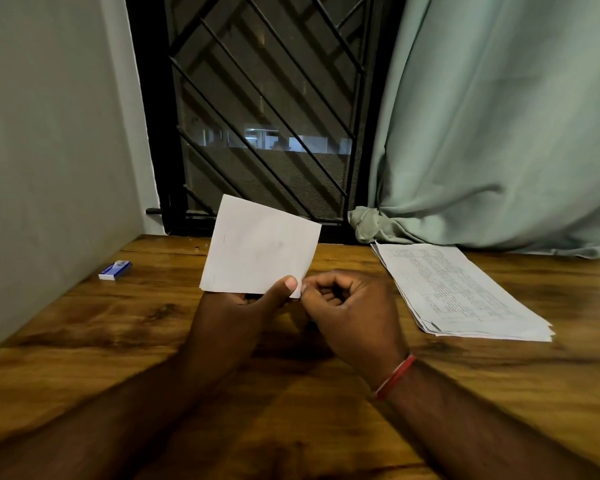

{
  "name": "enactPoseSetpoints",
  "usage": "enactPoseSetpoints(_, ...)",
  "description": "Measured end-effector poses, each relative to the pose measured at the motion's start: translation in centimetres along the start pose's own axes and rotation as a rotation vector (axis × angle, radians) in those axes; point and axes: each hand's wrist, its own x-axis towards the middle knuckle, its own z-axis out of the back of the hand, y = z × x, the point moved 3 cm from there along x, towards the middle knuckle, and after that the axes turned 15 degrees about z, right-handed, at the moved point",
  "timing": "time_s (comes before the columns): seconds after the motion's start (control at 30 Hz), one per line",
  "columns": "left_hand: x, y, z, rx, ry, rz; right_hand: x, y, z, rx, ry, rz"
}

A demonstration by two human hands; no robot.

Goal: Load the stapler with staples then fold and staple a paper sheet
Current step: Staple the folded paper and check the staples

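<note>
White folded paper sheet (260, 247) is held raised over the middle of the wooden table (118, 341). It is tilted, its body rising up and away from the hands. Its lower right corner is pinched by the left hand (243, 306), thumb on the near face. The right hand (347, 299) is curled just beside that corner (whether it grips anything cannot be told). No stapler is seen. A small blue box (115, 270) lies near the left edge, and a stack of printed sheets (465, 292) toward the right edge.
</note>
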Motion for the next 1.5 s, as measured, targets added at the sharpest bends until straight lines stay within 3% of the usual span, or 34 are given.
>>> enactPoseSetpoints(0.57, 0.2, -0.2, 0.2, -0.032, -0.032, -0.010, 0.0, 0.4, 0.5, -0.052, -0.011, 0.023)
enactPoseSetpoints(0.77, 0.7, 0.2, 0.7, 0.009, -0.079, -0.004, 0.3, 1.5, 1.2, -0.182, -0.034, 0.125)
enactPoseSetpoints(1.0, -0.1, -0.4, -0.2, 0.078, -0.093, -0.038, 0.0, 1.4, 0.4, -0.087, 0.015, 0.014)
enactPoseSetpoints(1.5, -1.0, -0.6, -0.4, 0.147, -0.112, -0.052, -0.2, 0.9, -0.3, -0.052, -0.012, -0.002)
